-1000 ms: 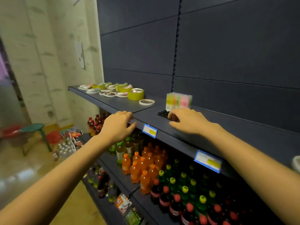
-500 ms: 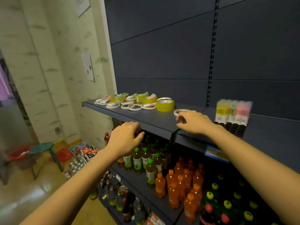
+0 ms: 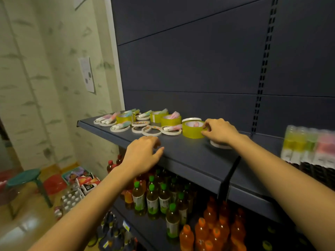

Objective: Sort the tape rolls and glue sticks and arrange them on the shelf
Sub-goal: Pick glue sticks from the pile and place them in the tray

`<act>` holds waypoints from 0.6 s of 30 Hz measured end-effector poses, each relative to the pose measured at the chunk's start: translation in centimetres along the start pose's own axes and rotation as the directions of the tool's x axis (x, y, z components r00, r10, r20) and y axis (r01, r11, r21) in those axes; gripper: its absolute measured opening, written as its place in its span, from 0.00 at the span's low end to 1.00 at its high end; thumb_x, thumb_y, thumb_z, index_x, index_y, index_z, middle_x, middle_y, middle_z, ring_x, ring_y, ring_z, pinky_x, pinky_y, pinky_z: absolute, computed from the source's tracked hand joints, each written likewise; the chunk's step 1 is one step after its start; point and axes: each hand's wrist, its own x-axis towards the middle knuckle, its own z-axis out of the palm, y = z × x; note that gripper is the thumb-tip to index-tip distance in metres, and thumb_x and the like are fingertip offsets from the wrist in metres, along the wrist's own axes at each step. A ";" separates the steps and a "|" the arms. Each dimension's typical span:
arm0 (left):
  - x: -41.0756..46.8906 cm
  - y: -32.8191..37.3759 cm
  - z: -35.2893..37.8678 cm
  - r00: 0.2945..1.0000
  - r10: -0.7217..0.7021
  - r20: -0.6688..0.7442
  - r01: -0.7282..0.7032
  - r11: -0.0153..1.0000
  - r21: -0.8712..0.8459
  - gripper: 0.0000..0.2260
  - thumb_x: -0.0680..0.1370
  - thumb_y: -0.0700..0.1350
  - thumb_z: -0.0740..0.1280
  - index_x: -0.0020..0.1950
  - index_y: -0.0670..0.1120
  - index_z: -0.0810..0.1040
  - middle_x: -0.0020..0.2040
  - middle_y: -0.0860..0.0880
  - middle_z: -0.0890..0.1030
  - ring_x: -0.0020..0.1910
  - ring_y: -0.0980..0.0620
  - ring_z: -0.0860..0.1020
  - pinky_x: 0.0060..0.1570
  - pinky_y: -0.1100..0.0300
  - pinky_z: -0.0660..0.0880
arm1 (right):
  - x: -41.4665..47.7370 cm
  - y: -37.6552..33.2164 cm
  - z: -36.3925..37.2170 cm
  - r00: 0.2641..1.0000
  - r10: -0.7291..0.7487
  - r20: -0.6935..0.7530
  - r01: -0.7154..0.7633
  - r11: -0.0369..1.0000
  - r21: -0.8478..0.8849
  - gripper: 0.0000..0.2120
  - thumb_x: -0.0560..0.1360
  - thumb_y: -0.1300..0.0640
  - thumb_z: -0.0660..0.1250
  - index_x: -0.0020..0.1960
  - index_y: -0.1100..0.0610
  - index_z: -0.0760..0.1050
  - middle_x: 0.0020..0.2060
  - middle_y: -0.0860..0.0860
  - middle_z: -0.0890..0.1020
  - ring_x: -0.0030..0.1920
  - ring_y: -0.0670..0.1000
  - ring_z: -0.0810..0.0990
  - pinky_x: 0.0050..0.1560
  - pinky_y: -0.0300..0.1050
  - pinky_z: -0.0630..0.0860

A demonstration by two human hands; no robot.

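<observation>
Pinching the rim of the yellow tape roll [image 3: 193,131] with the right hand [image 3: 220,132]. Holding the left hand [image 3: 143,156] loosely curled, empty, at the front edge of the shelf [image 3: 190,153]. Glue sticks [image 3: 308,145] far right; green stool [image 3: 23,176] down left.

To my left is a wall [image 3: 45,73] papered in pale green with a faint bamboo pattern. A white paper notice [image 3: 87,75] is stuck to it. Straight ahead stands a dark grey shelving unit [image 3: 190,160]. Its flat back panel [image 3: 190,66] fills the upper view, with a slotted upright strip [image 3: 262,69] towards the right. The lower tiers hold green-capped bottles [image 3: 152,198] and orange bottles [image 3: 210,223]. Down to my left, a round green stool [image 3: 23,176] stands on a glossy yellowish floor [image 3: 27,229], near a pack of white-capped bottles [image 3: 71,200]. The light is dim and warm.
</observation>
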 end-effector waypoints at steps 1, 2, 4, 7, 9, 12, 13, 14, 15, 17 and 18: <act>1.1 -0.6 0.3 1.000 0.001 0.000 -0.001 1.000 0.000 0.13 0.78 0.55 0.59 0.55 0.49 0.76 0.54 0.50 0.79 0.53 0.51 0.76 0.46 0.58 0.70 | 1.4 -0.1 0.3 1.000 0.006 -0.004 -0.006 1.000 0.005 0.16 0.78 0.48 0.60 0.63 0.53 0.72 0.59 0.55 0.77 0.58 0.59 0.75 0.54 0.51 0.72; 2.2 -1.2 0.6 1.000 0.002 0.003 -0.002 1.000 0.002 0.13 0.78 0.55 0.59 0.55 0.49 0.76 0.54 0.51 0.79 0.53 0.51 0.75 0.46 0.59 0.70 | 2.7 -0.2 0.6 1.000 0.009 -0.006 -0.009 1.000 0.004 0.17 0.78 0.47 0.59 0.64 0.54 0.71 0.59 0.56 0.77 0.59 0.59 0.75 0.55 0.52 0.72; 4.2 -2.3 1.3 1.000 0.001 0.009 -0.001 1.000 0.006 0.13 0.79 0.54 0.59 0.56 0.49 0.75 0.55 0.50 0.79 0.54 0.51 0.75 0.46 0.58 0.70 | 5.1 -0.5 1.0 1.000 0.007 -0.004 -0.007 1.000 -0.022 0.19 0.78 0.45 0.59 0.65 0.54 0.70 0.60 0.56 0.76 0.59 0.58 0.75 0.55 0.52 0.73; 6.5 -4.1 2.5 1.000 -0.019 0.000 0.019 1.000 -0.014 0.12 0.79 0.55 0.59 0.55 0.49 0.75 0.55 0.51 0.79 0.54 0.51 0.75 0.47 0.58 0.71 | 8.3 -0.7 2.0 1.000 0.025 -0.009 -0.025 0.996 -0.081 0.24 0.77 0.41 0.60 0.66 0.55 0.69 0.60 0.56 0.76 0.59 0.58 0.75 0.53 0.51 0.73; 7.8 -5.1 3.4 1.000 -0.021 0.007 0.021 0.999 -0.028 0.12 0.79 0.54 0.59 0.55 0.49 0.75 0.55 0.51 0.79 0.53 0.52 0.75 0.46 0.59 0.70 | 9.8 -0.8 2.9 0.999 0.052 0.010 -0.050 0.988 -0.148 0.26 0.76 0.38 0.57 0.66 0.54 0.69 0.60 0.56 0.76 0.59 0.58 0.75 0.50 0.50 0.71; 9.7 -6.3 4.6 1.000 0.010 0.024 -0.009 0.999 -0.050 0.12 0.78 0.54 0.60 0.54 0.48 0.76 0.53 0.50 0.80 0.50 0.52 0.76 0.45 0.59 0.72 | 11.4 -0.9 3.8 0.995 0.094 0.042 -0.083 0.973 -0.214 0.26 0.76 0.36 0.56 0.64 0.54 0.71 0.59 0.55 0.77 0.58 0.57 0.76 0.48 0.48 0.70; 10.3 -6.5 5.0 0.999 0.026 0.020 -0.024 0.997 -0.067 0.12 0.78 0.53 0.60 0.54 0.48 0.77 0.52 0.50 0.80 0.49 0.53 0.76 0.43 0.60 0.71 | 11.8 -1.0 3.9 0.993 0.110 0.050 -0.097 0.972 -0.216 0.24 0.76 0.38 0.58 0.62 0.53 0.72 0.58 0.55 0.77 0.57 0.57 0.76 0.47 0.47 0.69; 11.1 -6.8 5.3 0.999 0.043 0.012 -0.041 0.996 -0.084 0.12 0.78 0.53 0.61 0.54 0.47 0.77 0.51 0.50 0.80 0.47 0.53 0.75 0.42 0.60 0.71 | 12.2 -1.1 3.9 0.991 0.125 0.057 -0.110 0.970 -0.216 0.22 0.76 0.40 0.59 0.61 0.53 0.74 0.57 0.54 0.78 0.56 0.57 0.77 0.47 0.47 0.69; 11.9 -6.9 5.7 0.998 0.059 0.003 -0.059 0.994 -0.097 0.12 0.78 0.52 0.61 0.54 0.47 0.77 0.51 0.50 0.80 0.47 0.53 0.75 0.41 0.60 0.70 | 12.5 -1.1 3.9 0.989 0.136 0.057 -0.121 0.970 -0.213 0.20 0.75 0.41 0.61 0.59 0.53 0.75 0.57 0.54 0.78 0.55 0.57 0.77 0.46 0.47 0.69; 13.6 -7.1 6.4 0.996 0.092 -0.002 -0.091 0.989 -0.114 0.11 0.78 0.51 0.61 0.54 0.47 0.77 0.52 0.50 0.80 0.50 0.50 0.76 0.42 0.57 0.71 | 12.8 -1.1 3.5 0.988 0.150 0.020 -0.144 0.970 -0.195 0.16 0.73 0.44 0.65 0.56 0.52 0.77 0.54 0.53 0.79 0.54 0.57 0.77 0.44 0.45 0.69; 14.5 -7.1 6.8 0.994 0.109 0.004 -0.108 0.987 -0.116 0.11 0.78 0.51 0.60 0.55 0.47 0.77 0.53 0.49 0.80 0.52 0.48 0.76 0.45 0.55 0.72 | 12.9 -1.2 3.3 0.988 0.156 -0.016 -0.156 0.970 -0.184 0.14 0.72 0.46 0.67 0.54 0.51 0.77 0.53 0.53 0.79 0.53 0.57 0.78 0.44 0.45 0.69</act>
